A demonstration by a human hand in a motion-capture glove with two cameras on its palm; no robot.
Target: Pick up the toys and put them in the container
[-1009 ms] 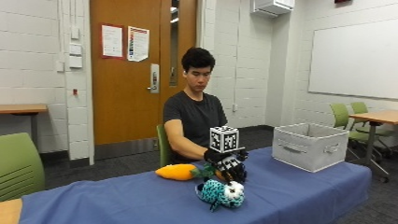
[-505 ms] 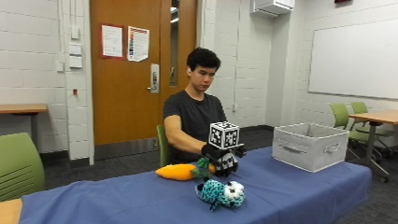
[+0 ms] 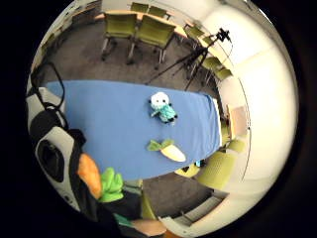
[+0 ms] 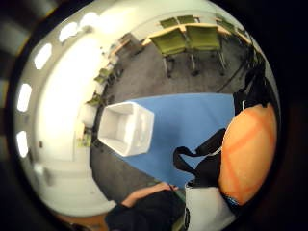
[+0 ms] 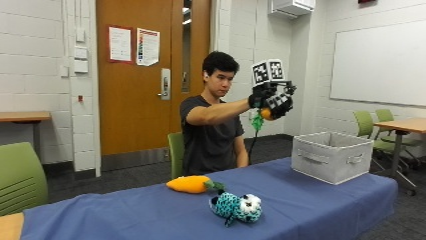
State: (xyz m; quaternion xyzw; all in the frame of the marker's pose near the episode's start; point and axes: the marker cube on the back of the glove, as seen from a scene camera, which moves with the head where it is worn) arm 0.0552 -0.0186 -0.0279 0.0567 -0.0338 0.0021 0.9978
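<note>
In the outside view my gloved right hand [image 5: 273, 101] is raised at head height, gripping a small orange toy [image 5: 265, 114] with green leaves. It hangs left of and well above the grey container [image 5: 331, 156], which stands open at the table's right end. Close against the palm show the orange toy [image 4: 248, 147] and its leaves [image 3: 111, 184]. The container [image 4: 126, 127] looks empty from above. A yellow-orange carrot toy [image 5: 190, 184] and a teal spotted plush [image 5: 237, 207] lie mid-table, and both the carrot [image 3: 168, 148] and the plush [image 3: 162, 108] also show far below the palm.
The table wears a blue cloth [image 5: 133, 215]. A green chair [image 5: 20, 177] stands at the left, and more green chairs and a desk [image 5: 393, 127] stand at the right. A camera tripod [image 3: 198, 54] stands beyond the table's far side.
My hand has risen from the tabletop beside the carrot toy to head height and moved right toward the container, carrying the small orange toy.
</note>
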